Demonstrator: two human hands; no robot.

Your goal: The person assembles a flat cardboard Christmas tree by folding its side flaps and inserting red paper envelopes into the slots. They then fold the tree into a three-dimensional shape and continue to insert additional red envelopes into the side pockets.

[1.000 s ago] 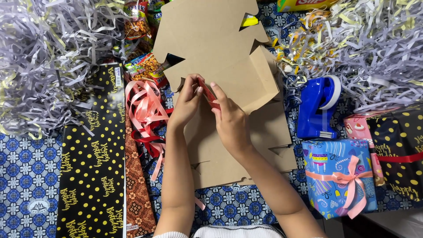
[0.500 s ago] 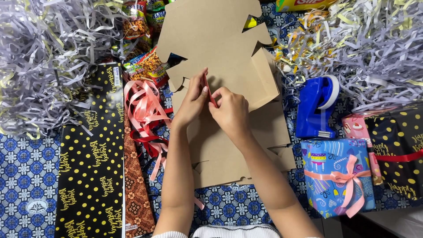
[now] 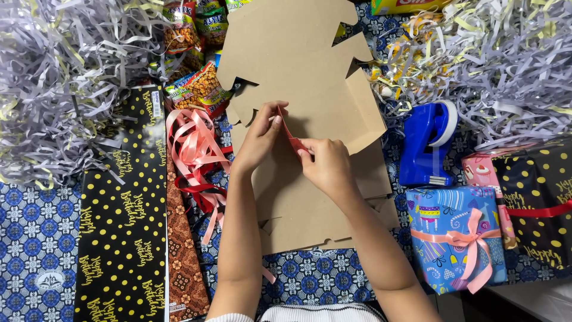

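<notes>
Both my hands meet over a stack of flat brown cardboard box blanks (image 3: 310, 71). My left hand (image 3: 262, 134) pinches the upper end of a short red ribbon piece (image 3: 288, 133). The lower end of that ribbon is pinched by my right hand (image 3: 325, 164), so the strip runs slanted between the two hands just above the cardboard. A tangle of pink and red ribbon (image 3: 196, 158) lies left of my left forearm.
Black gold-dotted wrapping paper (image 3: 122, 220) lies at the left, shredded paper (image 3: 53, 77) fills both upper corners. Snack packets (image 3: 196, 89) sit above the ribbon. A blue tape dispenser (image 3: 426, 143), a blue wrapped gift with pink bow (image 3: 456, 238) and a black wrapped box (image 3: 542, 197) stand at the right.
My hands have drawn slightly apart, stretching the red ribbon piece into a visible slanted strip. The view has shifted a little downward.
</notes>
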